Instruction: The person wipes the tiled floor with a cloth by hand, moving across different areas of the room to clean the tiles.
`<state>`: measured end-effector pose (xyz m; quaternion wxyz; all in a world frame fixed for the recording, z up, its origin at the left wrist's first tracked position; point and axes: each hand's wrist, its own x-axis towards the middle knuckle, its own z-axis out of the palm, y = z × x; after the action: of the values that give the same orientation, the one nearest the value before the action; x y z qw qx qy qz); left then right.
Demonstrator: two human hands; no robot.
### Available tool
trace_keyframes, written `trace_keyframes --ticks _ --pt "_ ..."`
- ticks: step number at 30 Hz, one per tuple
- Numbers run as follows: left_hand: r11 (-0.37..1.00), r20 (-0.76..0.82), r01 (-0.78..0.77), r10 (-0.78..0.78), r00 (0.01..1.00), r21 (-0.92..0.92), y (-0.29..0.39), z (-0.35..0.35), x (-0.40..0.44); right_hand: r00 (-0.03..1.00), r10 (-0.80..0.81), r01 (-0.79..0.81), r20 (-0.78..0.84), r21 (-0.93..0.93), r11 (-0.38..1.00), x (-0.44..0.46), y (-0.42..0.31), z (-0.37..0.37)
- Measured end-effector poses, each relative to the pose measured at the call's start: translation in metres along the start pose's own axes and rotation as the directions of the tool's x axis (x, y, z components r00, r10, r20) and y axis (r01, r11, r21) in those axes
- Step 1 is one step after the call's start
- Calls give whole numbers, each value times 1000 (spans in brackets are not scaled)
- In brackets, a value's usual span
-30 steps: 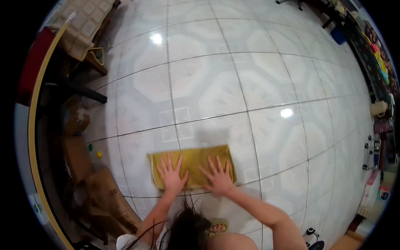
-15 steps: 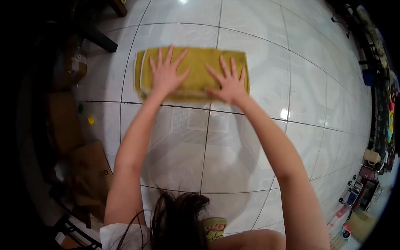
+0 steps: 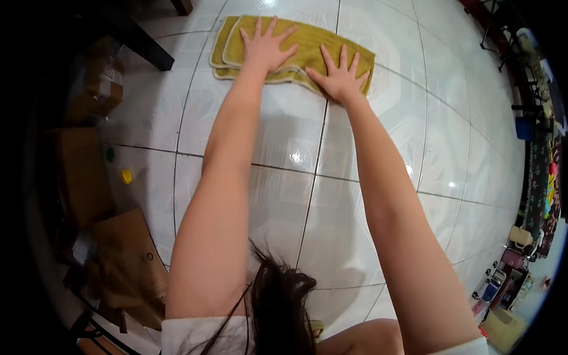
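Observation:
A folded yellow-green cloth (image 3: pixel 307 44) with pale edging lies flat on the tiled floor (image 3: pixel 278 225), its right end angled downward. My left hand (image 3: pixel 266 50) presses on its left half with fingers spread. On the right part of the cloth rests my right hand (image 3: pixel 340 77), fingers also spread and the palm at the cloth's near edge. Both arms are stretched far forward. Wet-looking streaks shine on the tiles just below the cloth.
Cardboard boxes (image 3: pixel 127 254) stand along the left, under a dark table leg (image 3: pixel 139 41). Small yellow (image 3: pixel 126 176) and green (image 3: pixel 110 155) pieces lie near them. A blue bin (image 3: pixel 524 127) and assorted household items line the right side.
Both hands have moved farther forward with the cloth, away from my body. The cloth has become skewed, and its layers at the left have spread apart. The arms are now straighter.

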<state>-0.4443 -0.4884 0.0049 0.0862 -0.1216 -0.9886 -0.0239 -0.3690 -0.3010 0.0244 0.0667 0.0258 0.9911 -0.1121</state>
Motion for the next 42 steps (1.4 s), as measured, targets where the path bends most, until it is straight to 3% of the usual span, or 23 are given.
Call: trace_keyframes --ticks 5,12,16,24,28,30,33,36,42 --pt "990 16 143 -143 990 -19 12 -11 -38 980 -201 200 -9 -58 978 2 23 -7" --pt "984 7 137 -137 991 -116 26 -34 -114 948 -319 317 0 -107 942 -51 38 -2" --pt "990 47 108 -104 993 -90 41 -51 -180 939 -332 341 84 -140 929 -132 36 -2" --pt "986 326 112 -67 943 -122 68 -115 -384 861 -374 413 346 -46 909 -346 20 6" --pt "952 531 289 -194 825 -102 78 -159 -505 738 -441 486 511 50 872 -443 -6 6" --pt "941 508 296 -176 843 -165 71 -165 -561 723 -492 504 485 117 856 -471 -16 16" --pt "963 466 252 -180 866 -98 77 -174 -563 758 -521 504 391 155 850 -486 -20 23" --pt "963 477 252 -179 861 -93 79 -179 -558 746 -498 478 442 167 863 -483 -22 16" --pt "936 564 351 -275 779 -28 97 -179 -528 864 -427 377 266 218 900 -483 -14 30"
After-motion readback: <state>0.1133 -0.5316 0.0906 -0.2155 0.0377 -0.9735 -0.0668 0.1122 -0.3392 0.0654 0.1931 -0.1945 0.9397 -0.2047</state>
